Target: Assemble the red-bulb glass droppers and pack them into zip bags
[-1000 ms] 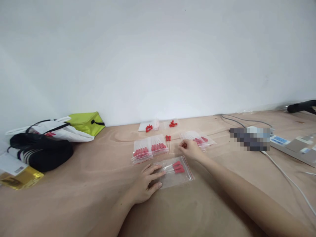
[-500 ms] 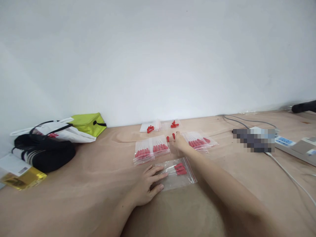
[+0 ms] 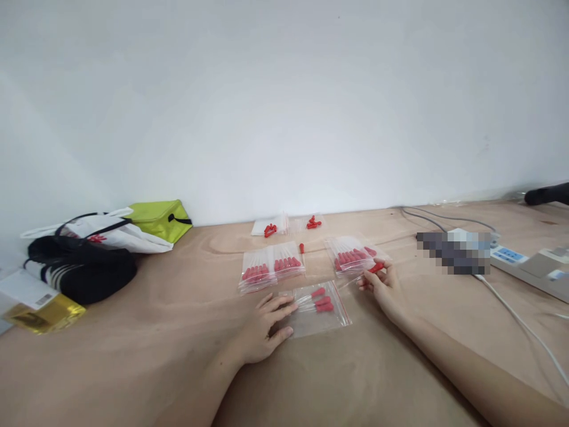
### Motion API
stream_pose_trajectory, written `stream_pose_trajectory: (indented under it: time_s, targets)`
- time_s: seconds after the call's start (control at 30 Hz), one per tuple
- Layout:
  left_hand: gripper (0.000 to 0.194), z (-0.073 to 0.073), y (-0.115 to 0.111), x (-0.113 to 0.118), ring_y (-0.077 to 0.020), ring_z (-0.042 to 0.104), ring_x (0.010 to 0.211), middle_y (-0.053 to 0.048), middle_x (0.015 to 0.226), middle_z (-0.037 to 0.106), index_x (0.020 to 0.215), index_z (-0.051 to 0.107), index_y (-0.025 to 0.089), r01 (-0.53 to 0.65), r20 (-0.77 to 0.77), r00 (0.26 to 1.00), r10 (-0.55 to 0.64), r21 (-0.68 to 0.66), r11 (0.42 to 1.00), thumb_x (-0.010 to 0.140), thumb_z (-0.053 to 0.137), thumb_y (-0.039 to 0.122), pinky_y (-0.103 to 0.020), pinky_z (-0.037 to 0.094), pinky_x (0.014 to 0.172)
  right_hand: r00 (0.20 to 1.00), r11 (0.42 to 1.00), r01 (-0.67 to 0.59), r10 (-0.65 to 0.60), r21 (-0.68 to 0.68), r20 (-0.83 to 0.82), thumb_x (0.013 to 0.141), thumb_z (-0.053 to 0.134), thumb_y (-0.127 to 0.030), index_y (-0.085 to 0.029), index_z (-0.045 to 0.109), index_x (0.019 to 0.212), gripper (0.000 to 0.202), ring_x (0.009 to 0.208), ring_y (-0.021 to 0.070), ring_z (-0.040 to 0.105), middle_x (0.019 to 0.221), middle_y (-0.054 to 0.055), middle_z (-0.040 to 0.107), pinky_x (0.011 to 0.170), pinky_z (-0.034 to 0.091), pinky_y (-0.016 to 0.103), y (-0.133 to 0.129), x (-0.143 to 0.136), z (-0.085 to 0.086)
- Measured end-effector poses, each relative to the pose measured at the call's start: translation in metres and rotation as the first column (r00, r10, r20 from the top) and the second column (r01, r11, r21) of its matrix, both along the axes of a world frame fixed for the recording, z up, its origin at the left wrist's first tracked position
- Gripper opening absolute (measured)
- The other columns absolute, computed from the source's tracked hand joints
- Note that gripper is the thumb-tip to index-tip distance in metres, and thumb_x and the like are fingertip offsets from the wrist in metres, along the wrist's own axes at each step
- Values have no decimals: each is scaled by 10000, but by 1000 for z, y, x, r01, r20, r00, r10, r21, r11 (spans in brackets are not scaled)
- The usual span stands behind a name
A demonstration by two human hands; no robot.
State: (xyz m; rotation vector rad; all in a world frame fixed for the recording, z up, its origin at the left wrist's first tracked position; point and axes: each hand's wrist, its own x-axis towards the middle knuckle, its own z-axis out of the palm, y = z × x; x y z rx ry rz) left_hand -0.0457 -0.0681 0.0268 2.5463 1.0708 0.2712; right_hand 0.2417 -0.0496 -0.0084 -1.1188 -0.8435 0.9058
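My right hand pinches a dropper by its red rubber bulb; its thin clear tube points down and left. My left hand lies with fingers spread on the left end of a clear zip bag. Inside that bag are 3 droppers with red bulbs. Beyond, two zip bags of red-bulbed droppers lie side by side on the left. Another filled zip bag is just beyond my right hand. A single red bulb stands out between these groups.
Two small bags with loose red bulbs lie near the wall. On the left are a black striped pouch, a white bag, a lime-green bag and a yellow packet. A power strip and cables are on the right.
My right hand has moved back and to the right from the loose droppers, bringing one dropper with it. My left hand stays on the bag.
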Motion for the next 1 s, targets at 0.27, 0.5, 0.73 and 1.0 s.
stream_pose_trajectory:
  time_s: [0.27, 0.5, 0.73, 1.0]
  targets:
    - [449, 2, 0, 0, -221, 334, 1238, -11, 1341, 393, 1284, 373, 317, 0, -21, 1000, 0, -1, 1000, 845, 459, 276, -487, 195, 1050, 987, 990, -144, 142, -13, -74, 577, 675, -429, -251, 329, 933, 528, 532, 127, 581, 665, -57, 571, 520, 502, 278, -11, -21, 4]
    - [442, 0, 1, 0, -216, 329, 1241, -9, 1342, 392, 1282, 377, 315, 6, -21, 1000, -6, 6, 1000, 848, 455, 272, -481, 199, 1052, 984, 987, -154, 149, -46, -97, 571, 686, -444, -235, 411, 931, 498, 557, 114, 578, 666, -62, 546, 561, 501, 272, -14, -20, 3]
    - [445, 2, 0, 0, -223, 331, 1239, -13, 1340, 396, 1282, 377, 306, -2, -30, 1000, 2, 12, 1000, 845, 458, 278, -487, 210, 1046, 948, 942, -293, 308, -166, 77, 577, 672, -447, -182, 552, 848, 397, 503, 95, 519, 607, -30, 567, 495, 445, 237, -16, -21, -1]
    - [461, 0, 1, 0, -197, 333, 1239, -3, 1338, 399, 1298, 340, 319, 14, -31, 999, -12, 36, 999, 853, 449, 271, -468, 207, 1053, 862, 892, -387, 441, -235, 252, 596, 680, -417, -174, 559, 647, 276, 478, 111, 522, 583, -4, 600, 444, 421, 231, -11, -26, -13]
